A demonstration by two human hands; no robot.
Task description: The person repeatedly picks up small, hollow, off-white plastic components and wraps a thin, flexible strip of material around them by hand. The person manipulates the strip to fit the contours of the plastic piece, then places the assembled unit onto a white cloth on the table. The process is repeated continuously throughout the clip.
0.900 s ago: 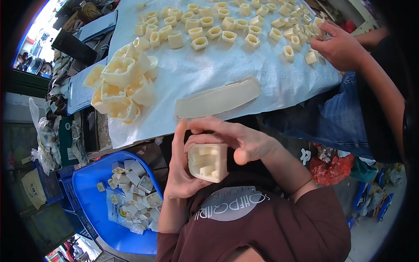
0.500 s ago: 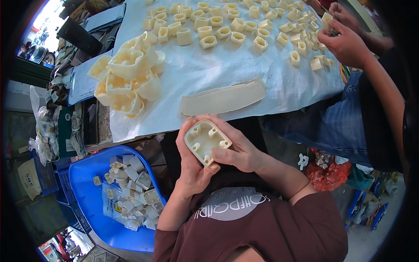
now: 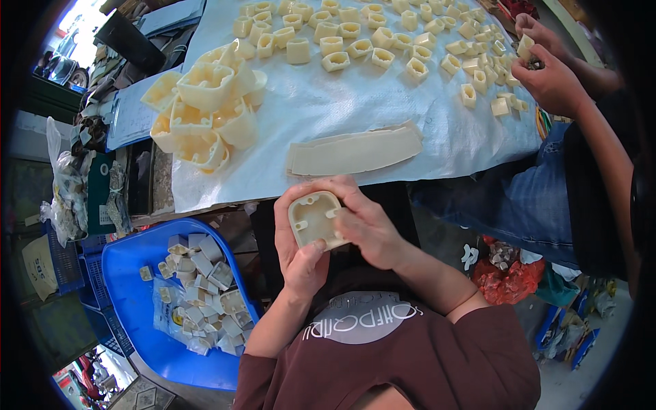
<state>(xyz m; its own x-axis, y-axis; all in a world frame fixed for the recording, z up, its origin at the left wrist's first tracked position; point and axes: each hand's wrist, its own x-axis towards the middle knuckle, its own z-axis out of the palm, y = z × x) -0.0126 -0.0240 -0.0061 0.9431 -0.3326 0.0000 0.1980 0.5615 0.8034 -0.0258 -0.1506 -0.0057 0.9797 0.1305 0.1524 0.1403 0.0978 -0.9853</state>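
Observation:
Both my hands grip one cream plastic housing (image 3: pixel 313 219), a square part with rounded corners, its hollow side facing up. My left hand (image 3: pixel 298 251) cups its left and lower edge, thumb on the rim. My right hand (image 3: pixel 364 222) wraps its right side and top. I hold it just below the table's near edge, above my lap. A pile of larger cream housings (image 3: pixel 205 106) lies on the white sheet (image 3: pixel 321 116) to the upper left. A stack of flat curved cream strips (image 3: pixel 355 150) rests right above my hands.
Several small cream cube parts (image 3: pixel 383 37) are spread across the far sheet. Another person's hands (image 3: pixel 547 65) work on small parts at the upper right; their legs in jeans sit to my right. A blue tub (image 3: pixel 130 266) with white pieces stands at lower left.
I have turned the housing in my hands: its deep hollow faced me before, now the flatter side with holes shows. The view has shifted closer to the table.

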